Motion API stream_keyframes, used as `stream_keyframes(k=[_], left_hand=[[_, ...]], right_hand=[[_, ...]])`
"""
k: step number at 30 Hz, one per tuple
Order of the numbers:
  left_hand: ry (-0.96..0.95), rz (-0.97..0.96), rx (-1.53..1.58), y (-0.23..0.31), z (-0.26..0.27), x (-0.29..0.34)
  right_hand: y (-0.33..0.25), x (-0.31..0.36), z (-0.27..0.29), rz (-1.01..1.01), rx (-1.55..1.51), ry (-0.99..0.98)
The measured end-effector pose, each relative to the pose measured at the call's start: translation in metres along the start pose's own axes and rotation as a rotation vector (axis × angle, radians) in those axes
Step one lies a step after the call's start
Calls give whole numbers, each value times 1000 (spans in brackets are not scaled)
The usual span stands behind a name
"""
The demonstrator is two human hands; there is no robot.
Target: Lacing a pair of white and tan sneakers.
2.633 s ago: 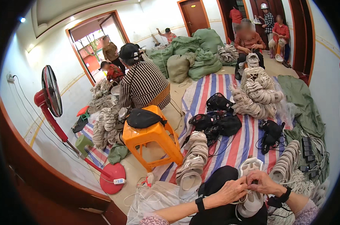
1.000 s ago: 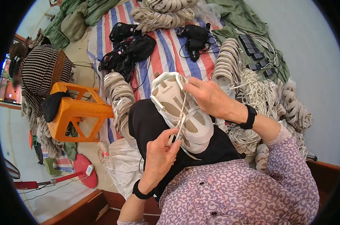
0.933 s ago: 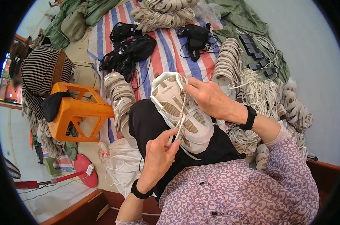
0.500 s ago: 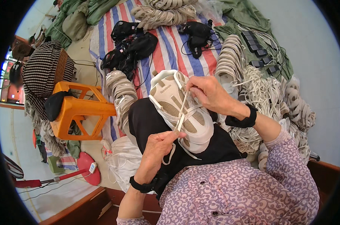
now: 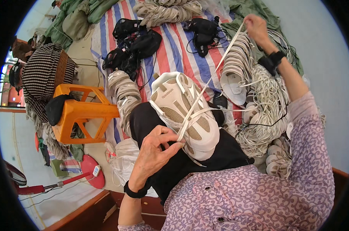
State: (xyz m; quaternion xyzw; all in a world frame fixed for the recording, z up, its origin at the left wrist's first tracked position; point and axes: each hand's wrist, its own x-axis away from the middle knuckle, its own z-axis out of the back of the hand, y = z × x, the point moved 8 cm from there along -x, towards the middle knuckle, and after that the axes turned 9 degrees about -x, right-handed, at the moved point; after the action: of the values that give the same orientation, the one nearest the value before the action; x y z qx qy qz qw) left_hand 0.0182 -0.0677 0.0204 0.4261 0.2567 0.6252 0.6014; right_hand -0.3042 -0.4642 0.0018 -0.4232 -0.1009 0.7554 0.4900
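A white and beige mesh shoe upper rests over my black-trousered thigh, its toe end toward me. A flat off-white shoelace runs taut from the front of its lacing up to the far right. My right hand is raised there, its fingers pinched on the lace, well away from the upper. Beside the toe, my left hand has thumb and forefinger closed on the lace where it leaves the eyelets. More lace crosses the front of the upper, and one strand trails rightward.
Stacked uppers and a heap of loose laces lie to my right. Another stack stands left of my knee, near an orange stool. Black cloth items lie on the striped sheet. A red round fan base is at lower left.
My right hand has swung from the upper far up and to the right, drawing the lace out long. My left hand has stayed by the toe, its fingers slightly shifted.
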Motion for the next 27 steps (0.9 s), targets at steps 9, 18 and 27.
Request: stream_keyframes(k=[9,18,27], left_hand=[[332,-84,-377,25,8,-28],[319,20,-278,-1,12,-15],[357,-71,-200,-18,7,-8]], right_hand=[[54,-95,76,-103,185,116],[-113,168,-85,-351,-905,-964],[-166,284,-50,-448,-860,-1127]])
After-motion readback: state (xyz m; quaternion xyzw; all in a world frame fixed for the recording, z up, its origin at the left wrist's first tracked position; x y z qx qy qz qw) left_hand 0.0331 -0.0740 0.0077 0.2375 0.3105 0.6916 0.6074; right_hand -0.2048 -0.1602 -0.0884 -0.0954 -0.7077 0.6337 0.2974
